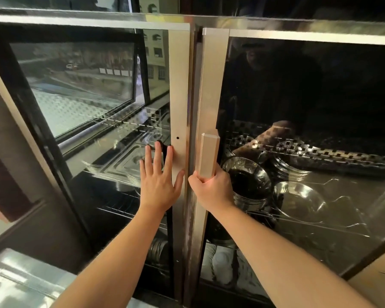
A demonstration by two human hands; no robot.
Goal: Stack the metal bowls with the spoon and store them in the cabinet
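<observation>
Down at the lower left corner a shiny steel worktop [20,283] catches the light, and two bare forearms reach up over it toward the cabinet [193,18]. The left hand [159,181] lies flat with fingers spread wide, gripping nothing — palm pressed on the glass and the metal stile of the left door [179,103], close to that door's inner edge. Right beside it the right hand [210,185] is curled tight around the bottom end of the vertical bar handle [209,154] on the right door [211,85], thumb on the near side, fingers wrapped behind. The two door edges stand just beside each other at the centre seam, a narrow dark gap between them.

Behind the right pane, metal bowls [247,181] sit nested in a stack on a wire shelf, just past the handle — and a second metal bowl [300,201] rests beside them to the right. Further back a perforated metal rack [320,152] runs across the cabinet's right half. The spoon cannot be made out through the reflections. Behind the left pane, steel trays [125,156] lie on a shelf, partly veiled by the mirrored window and street scene. On a lower shelf, more stacked dishes [158,250] show dimly near the centre stile.
</observation>
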